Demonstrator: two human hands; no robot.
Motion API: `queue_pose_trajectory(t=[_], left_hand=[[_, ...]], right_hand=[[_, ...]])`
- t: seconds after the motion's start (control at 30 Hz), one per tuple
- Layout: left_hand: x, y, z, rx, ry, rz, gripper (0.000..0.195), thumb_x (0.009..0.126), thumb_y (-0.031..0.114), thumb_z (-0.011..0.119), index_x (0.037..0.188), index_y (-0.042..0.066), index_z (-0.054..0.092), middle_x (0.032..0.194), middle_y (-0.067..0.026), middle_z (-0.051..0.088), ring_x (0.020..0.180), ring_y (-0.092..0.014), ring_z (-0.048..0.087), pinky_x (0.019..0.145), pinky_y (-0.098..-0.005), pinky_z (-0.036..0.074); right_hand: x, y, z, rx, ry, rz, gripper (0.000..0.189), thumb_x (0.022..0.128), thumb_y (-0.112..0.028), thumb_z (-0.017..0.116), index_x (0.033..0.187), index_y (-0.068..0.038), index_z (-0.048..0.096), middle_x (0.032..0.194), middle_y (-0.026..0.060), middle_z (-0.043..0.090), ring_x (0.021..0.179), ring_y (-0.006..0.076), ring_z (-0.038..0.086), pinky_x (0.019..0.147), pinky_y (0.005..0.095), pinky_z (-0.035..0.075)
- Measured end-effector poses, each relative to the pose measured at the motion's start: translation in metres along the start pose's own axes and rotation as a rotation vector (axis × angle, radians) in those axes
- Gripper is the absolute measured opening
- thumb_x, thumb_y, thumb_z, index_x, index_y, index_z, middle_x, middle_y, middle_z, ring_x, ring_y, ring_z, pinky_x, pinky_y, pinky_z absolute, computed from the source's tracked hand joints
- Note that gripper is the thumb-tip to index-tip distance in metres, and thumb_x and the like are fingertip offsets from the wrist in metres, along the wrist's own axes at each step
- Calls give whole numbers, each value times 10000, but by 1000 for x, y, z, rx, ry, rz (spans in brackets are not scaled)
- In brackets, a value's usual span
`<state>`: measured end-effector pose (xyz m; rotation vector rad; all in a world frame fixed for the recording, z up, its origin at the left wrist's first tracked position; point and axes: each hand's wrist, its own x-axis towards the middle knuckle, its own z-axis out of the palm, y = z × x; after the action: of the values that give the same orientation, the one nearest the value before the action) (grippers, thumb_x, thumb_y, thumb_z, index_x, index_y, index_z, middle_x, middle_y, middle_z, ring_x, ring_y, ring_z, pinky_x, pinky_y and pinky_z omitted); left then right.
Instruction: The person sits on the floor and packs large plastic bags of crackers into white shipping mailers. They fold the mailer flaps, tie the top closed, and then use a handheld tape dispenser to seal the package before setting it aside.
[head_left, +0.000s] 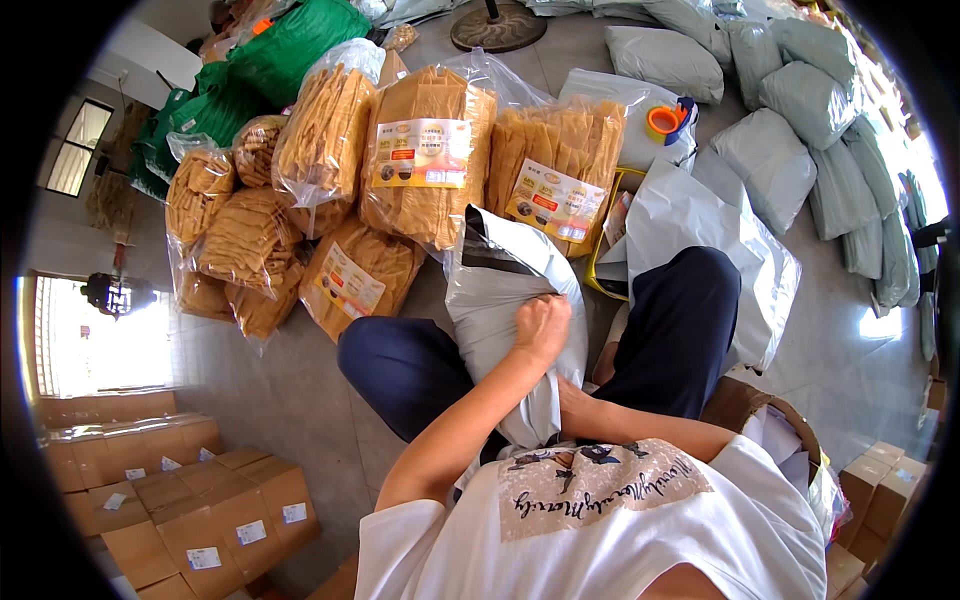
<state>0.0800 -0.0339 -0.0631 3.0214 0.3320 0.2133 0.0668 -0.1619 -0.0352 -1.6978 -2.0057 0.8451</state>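
Note:
A grey plastic mailing bag (487, 307) stands between my knees, its dark inner lining showing at the upper left edge. My left hand (543, 324) is closed in a fist on the bag's front, gripping the plastic. My right hand (574, 397) is at the bag's lower right side, its fingers hidden behind the bag, so its hold cannot be told. Just beyond the bag lie clear packs of brown dried food sticks, one with a printed label (557, 199) and a larger one (424, 97) to its left.
An orange and blue tape dispenser (666, 121) rests on a grey bag. Loose mailing bags (697, 225) lie over a yellow-rimmed container (592, 277). Filled grey parcels (763, 161) are heaped at the right. Cardboard boxes (225, 517) stand lower left; an open carton (739, 401) is by my right side.

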Motion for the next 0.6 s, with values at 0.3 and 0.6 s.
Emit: queue_pose_trajectory(t=[0.3,0.6], left_hand=[[-3,4,9,97,27,9,240,884,196,536,701,81,642,670,-110,634,607,-242,647,515,-338,513],[-4,4,13,205,15,43,274,895,248,530,684,110,637,668,-80,638,611,-210,648,511,-316,499]], right_hand=[[-32,37,-128,493,537,400,219,829,-3,544,993,-18,687,943,146,693,813,239,676,753,322,523],[100,151,-116,413,547,169,313,820,-39,600,1132,-40,633,889,174,683,734,254,661,665,348,513]])
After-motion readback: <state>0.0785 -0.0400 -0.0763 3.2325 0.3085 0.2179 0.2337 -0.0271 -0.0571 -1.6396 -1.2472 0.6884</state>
